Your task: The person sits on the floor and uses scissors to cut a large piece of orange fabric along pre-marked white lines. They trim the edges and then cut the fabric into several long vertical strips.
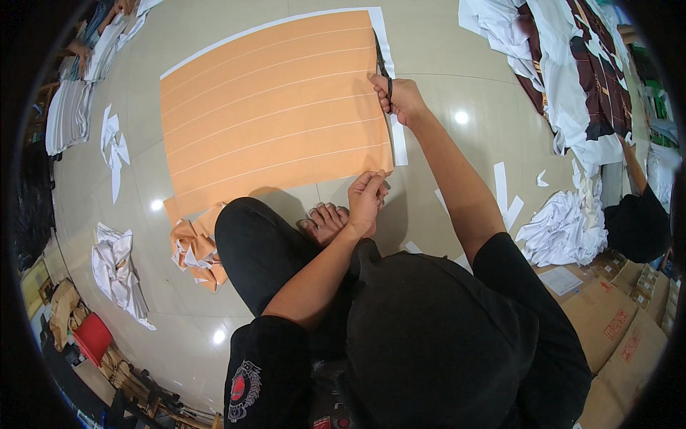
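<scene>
Large orange paper sheet with thin white lines [275, 107] flat on glossy tiled floor [214, 286]. Left hand [366, 199] pinches near corner, keeping edge taut. Right hand [401, 99] closed on black scissors [382, 68], blades along sheet's right edge beside white trimmed strip [398, 139]. Crumpled orange offcuts [194, 250] by knee.

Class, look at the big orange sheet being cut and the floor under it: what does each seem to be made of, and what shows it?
Orange sheet: probably paper, matte, lying flat with thin white lines; orange offcuts beside it are crumpled like paper. Thin fabric is possible.
Floor: glossy pale tile, judging by joint lines and bright lamp reflections.
Scissors in the right hand: dark, likely metal blades.
</scene>
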{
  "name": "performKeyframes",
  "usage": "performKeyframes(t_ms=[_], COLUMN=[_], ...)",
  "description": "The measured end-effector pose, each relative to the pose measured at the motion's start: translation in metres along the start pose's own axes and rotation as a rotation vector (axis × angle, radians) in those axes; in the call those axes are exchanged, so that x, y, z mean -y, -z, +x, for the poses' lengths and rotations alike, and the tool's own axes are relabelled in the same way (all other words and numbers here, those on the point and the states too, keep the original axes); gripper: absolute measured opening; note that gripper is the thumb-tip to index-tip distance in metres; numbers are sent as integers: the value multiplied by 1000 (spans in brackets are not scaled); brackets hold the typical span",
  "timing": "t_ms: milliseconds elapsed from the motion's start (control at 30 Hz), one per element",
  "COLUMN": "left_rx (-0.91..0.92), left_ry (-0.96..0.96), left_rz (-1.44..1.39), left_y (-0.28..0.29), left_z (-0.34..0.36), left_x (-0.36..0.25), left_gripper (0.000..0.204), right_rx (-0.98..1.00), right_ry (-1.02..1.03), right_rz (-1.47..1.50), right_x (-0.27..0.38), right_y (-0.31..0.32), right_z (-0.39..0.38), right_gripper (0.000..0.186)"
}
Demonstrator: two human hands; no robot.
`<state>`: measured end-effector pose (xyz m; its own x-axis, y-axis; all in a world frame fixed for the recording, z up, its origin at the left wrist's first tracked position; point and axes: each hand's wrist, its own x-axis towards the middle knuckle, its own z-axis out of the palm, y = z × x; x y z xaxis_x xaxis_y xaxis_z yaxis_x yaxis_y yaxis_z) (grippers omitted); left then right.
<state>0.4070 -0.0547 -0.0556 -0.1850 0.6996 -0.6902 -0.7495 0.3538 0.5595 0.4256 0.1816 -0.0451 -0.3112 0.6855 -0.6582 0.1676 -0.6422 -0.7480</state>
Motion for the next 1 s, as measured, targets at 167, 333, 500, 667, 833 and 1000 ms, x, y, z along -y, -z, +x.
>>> performKeyframes(t_ms=[167, 333, 500, 667, 833, 1000], left_rx=[3, 14, 9, 10, 16, 12], left_ry=[-6, -10, -8, 6, -5, -2], left_rz=[-4, -2, -5, -10, -11, -24], left_y=[1, 0, 0, 1, 1, 2], left_z=[0, 0, 0, 0, 0, 1], left_x=[0, -1, 0, -1, 0, 1], left_gripper=[19, 19, 19, 19, 18, 18], right_rx=[5, -8, -16, 2, -1, 5], right_ry=[8, 2, 35, 27, 16, 26], right_rz=[3, 7, 34, 21, 17, 16], right_x=[-1, 7, 15, 18, 18, 17], right_y=[0, -1, -4, -6, -7, -7], right_z=[0, 2, 11, 14, 15, 19], right_gripper=[36, 37, 37, 36, 36, 35])
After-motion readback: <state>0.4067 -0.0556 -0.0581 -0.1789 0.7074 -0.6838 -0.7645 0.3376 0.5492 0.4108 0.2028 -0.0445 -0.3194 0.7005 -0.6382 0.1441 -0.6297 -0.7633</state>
